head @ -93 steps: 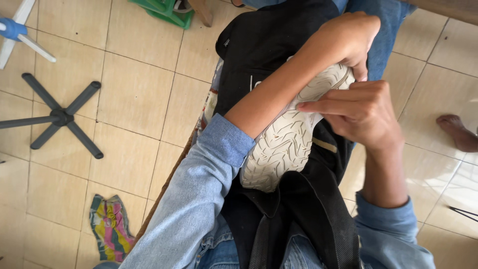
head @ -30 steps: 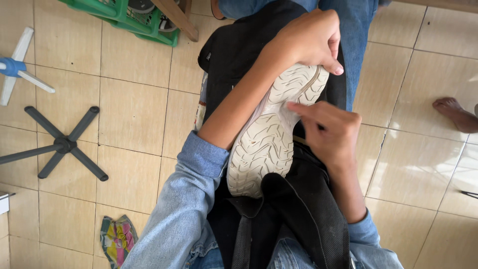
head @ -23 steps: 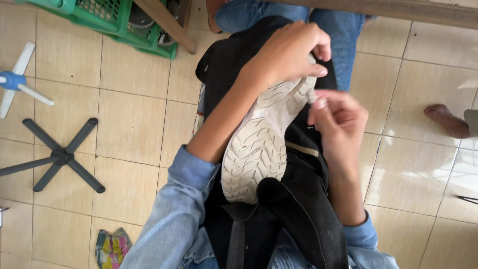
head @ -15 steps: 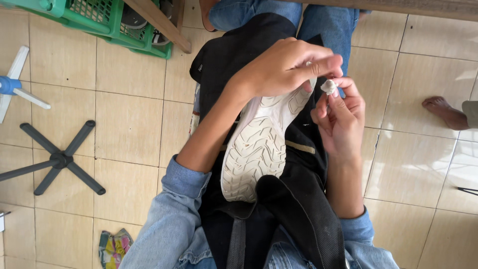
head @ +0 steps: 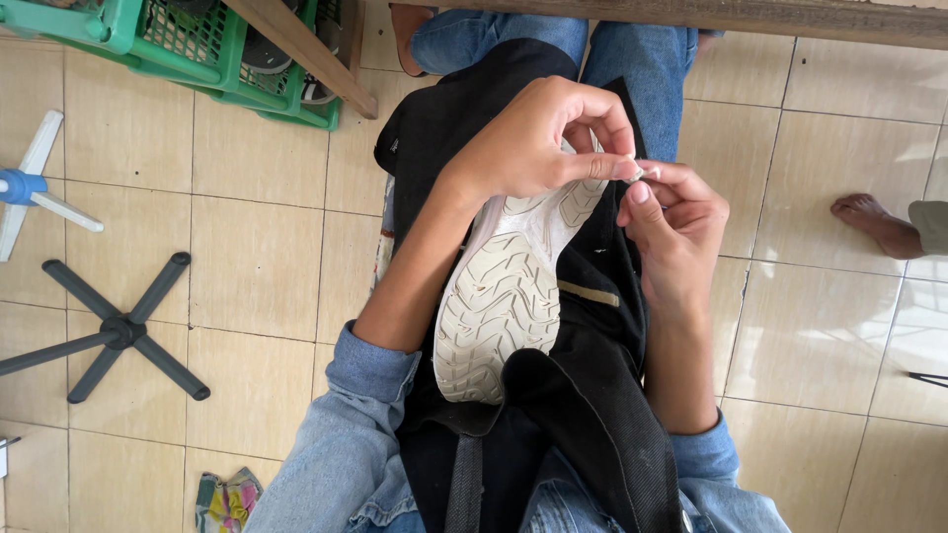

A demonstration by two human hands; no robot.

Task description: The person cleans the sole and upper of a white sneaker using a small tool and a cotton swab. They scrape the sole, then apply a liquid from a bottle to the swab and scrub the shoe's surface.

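Right now I read this as a picking step: both hands meet at the toe of the shoe, which lies sole-up on the black cloth over my lap, heel toward me. Left hand curls over the toe and steadies it, its fingertips touching those of the right hand. The right hand pinches a small white bit just off the sole's edge; I can't tell what it is, or whether it is still attached. By my judgement the work calls for a tight fingertip pinch on the bit while the left keeps the shoe from rocking. Compared with the earliest frame, the right hand has come off the tread, where its fingers lay flat, and has closed into a pinch above the toe. The left has slid from gripping the toe to meeting the right, and the view has tilted so the green crate now shows. Around me on the tile floor are a black star base and a rag, and another person's bare foot is well apart at right.
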